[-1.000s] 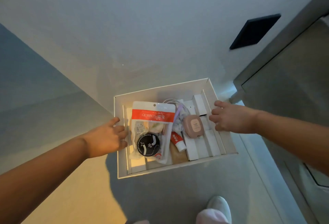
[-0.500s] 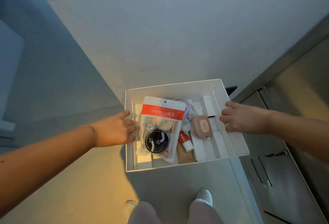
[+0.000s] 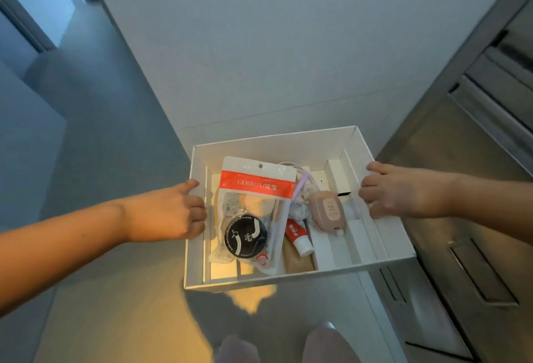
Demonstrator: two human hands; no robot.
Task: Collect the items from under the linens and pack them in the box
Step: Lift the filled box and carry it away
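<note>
Bare forearms [image 3: 72, 241], pale pinkish trouser legs [image 3: 328, 345]

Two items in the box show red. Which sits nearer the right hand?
The small red-and-white tube, lying beside the pink case. The red-banded pouch lies toward the left hand instead.

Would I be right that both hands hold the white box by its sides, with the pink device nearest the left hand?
No: the head view shows the pink device nearest the right hand; the left hand grips the opposite side of the white box.
</note>
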